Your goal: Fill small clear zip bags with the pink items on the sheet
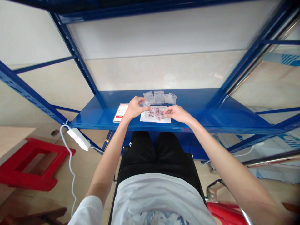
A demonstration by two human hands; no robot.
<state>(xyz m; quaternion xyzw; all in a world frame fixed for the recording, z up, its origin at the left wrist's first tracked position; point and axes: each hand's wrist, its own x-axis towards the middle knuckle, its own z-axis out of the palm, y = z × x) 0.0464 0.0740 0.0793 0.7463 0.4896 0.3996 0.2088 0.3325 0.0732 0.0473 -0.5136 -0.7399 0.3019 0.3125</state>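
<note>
My left hand (136, 108) pinches a small clear plastic bag (146, 103) between thumb and fingers, above the left side of a white sheet (145, 117). Small pink and dark pieces (155, 111) lie spread on that sheet, too small to name. At the right edge of the pieces, my right hand (176, 113) has its fingertips drawn together. Whatever they may grip is hidden. Several flat clear zip bags (159, 97) lie in a row just behind the sheet.
A device with a lit white screen (120, 112) lies left of the sheet on the blue shelf (201, 109). Blue uprights (75, 51) frame both sides. A white power strip (78, 138) hangs at the left front, over a red stool (30, 164).
</note>
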